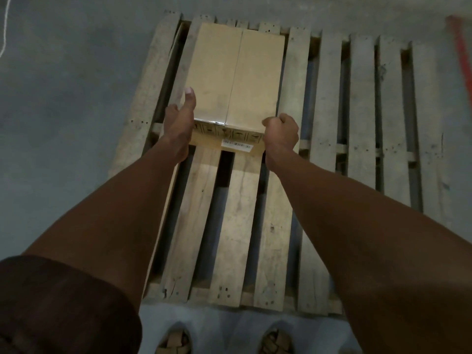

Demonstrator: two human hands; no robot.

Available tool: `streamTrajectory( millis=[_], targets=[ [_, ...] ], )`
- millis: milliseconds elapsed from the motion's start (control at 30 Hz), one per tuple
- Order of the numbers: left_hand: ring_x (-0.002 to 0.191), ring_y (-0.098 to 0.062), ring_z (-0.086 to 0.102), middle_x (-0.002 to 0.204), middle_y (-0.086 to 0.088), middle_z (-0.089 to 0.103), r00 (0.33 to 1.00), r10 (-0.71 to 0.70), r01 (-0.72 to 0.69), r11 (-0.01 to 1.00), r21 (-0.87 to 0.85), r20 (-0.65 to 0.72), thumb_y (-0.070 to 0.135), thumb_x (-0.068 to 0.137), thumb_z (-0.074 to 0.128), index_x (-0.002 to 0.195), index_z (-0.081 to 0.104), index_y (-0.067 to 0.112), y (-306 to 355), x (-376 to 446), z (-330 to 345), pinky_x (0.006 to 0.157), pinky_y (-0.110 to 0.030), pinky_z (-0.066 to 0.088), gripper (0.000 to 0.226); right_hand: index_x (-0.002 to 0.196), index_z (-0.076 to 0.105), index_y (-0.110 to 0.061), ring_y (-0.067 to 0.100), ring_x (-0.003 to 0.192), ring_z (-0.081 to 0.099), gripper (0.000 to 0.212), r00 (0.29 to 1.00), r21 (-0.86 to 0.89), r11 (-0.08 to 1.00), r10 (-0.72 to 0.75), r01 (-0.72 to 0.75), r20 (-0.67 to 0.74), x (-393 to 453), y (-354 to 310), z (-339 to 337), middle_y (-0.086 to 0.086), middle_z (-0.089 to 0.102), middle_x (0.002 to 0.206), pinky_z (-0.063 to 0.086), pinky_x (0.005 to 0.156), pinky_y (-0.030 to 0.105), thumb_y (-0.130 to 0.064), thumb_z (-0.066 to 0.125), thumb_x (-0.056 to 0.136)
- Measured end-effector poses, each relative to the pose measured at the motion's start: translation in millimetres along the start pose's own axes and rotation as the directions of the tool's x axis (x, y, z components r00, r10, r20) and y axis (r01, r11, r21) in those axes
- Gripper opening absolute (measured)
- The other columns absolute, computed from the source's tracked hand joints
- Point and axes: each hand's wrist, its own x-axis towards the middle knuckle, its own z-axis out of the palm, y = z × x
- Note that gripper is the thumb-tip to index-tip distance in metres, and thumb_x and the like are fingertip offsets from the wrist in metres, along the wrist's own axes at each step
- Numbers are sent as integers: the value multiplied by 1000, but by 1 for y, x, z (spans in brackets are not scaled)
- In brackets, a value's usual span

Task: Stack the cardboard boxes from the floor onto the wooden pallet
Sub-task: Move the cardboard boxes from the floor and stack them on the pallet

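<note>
A long tan cardboard box (pixel 235 77), taped down its middle seam, lies on the far left part of the wooden pallet (pixel 362 123). A white label shows on its near end face. My left hand (pixel 180 123) holds the box's near left corner, thumb stretched along the top edge and fingers hidden down the side. At the near right corner, my right hand (pixel 281 135) has its fingers curled against the box. Both forearms reach forward over the slats.
Grey concrete floor (pixel 63 98) surrounds the pallet. My two sandalled feet (pixel 224 341) stand at the pallet's near edge. A red strip (pixel 462 47) lies at the far right, and a thin white cord (pixel 5 26) at the far left.
</note>
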Motion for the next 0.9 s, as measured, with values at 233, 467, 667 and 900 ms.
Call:
streamTrajectory(
  millis=[233, 467, 667, 900],
  targets=[
    [147, -33, 36, 162, -8, 36, 999, -39, 38, 999, 26, 38, 91, 64, 52, 158, 28, 26, 2, -13, -3, 117, -56, 32, 117, 113, 48, -24, 26, 103, 66, 33, 996, 38, 996, 74, -76, 43, -17, -3, -3, 13, 57, 138, 47, 59, 24, -16, 59, 83],
    [139, -26, 45, 154, -9, 45, 985, 148, -122, 962, 246, -89, 59, 103, 38, 152, 41, 16, 7, -30, 5, 107, -38, 43, 65, 151, 38, -12, 28, 101, 66, 63, 991, -17, 992, 125, -124, 52, -28, -5, -4, 4, 56, 117, 60, 75, 35, -11, 58, 91],
    [132, -28, 51, 147, -15, 51, 966, 257, -233, 834, 500, 20, 42, 104, 49, 146, 49, 9, 10, -74, 7, 107, -42, 47, 53, 152, 38, -9, 25, 120, 59, 61, 1000, -197, 980, 7, -10, -12, -68, -9, -7, 8, 54, 138, 54, 97, 37, -8, 53, 92],
    [76, -4, 58, 98, 1, 65, 979, 169, -203, 829, 522, 111, 25, 104, 53, 117, 70, 7, 46, -180, 0, 54, -7, 36, 28, 131, 59, -7, 26, 111, 62, 34, 995, -289, 957, -56, 29, -85, -153, -40, -23, 10, 67, 122, 50, 92, 32, -17, 53, 99]
  ],
)
